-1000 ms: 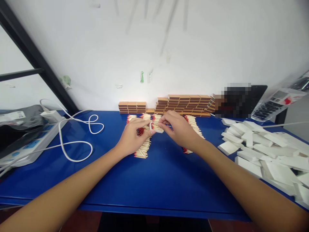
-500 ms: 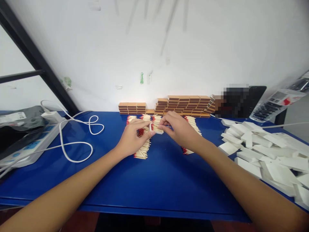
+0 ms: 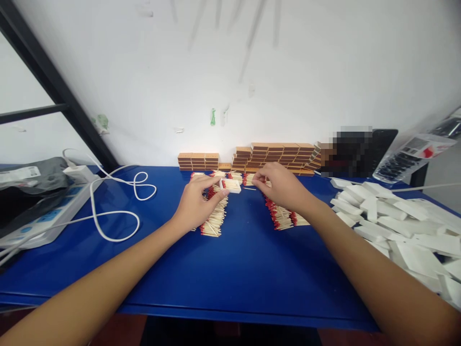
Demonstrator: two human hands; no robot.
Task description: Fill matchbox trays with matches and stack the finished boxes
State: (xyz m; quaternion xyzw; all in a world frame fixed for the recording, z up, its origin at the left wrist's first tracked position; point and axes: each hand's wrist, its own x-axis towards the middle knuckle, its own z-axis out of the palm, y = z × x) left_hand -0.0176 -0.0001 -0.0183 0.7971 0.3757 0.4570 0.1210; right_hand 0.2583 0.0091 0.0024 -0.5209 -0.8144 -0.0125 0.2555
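Observation:
My left hand (image 3: pixel 197 203) is closed on one end of a small white matchbox tray (image 3: pixel 236 189), thumb on the near side and fingers on the far side. Matches with red heads lie inside the tray. My right hand (image 3: pixel 280 190) is to the right of it, with fingertips curled together at a bunch of matches (image 3: pixel 248 179); what is between them, if anything, is hidden. A single loose match (image 3: pixel 249 188) rests on the table between the hands. Under my left hand runs a row of matches (image 3: pixel 215 218), and another match pile (image 3: pixel 281 216) lies below my right hand.
Brown-sided matchboxes (image 3: pixel 277 153) are stacked along the wall. Many white empty trays (image 3: pixel 389 216) are heaped at the right, near a phone (image 3: pixel 383 149) and a plastic bottle (image 3: pixel 406 158). A power strip (image 3: pixel 54 211) and white cable (image 3: pixel 92 202) occupy the left of the blue table (image 3: pixel 223 278).
My right hand has moved away from the tray, rightward to the matches. The tray in my left hand is now more fully visible, and a loose match shows on the table.

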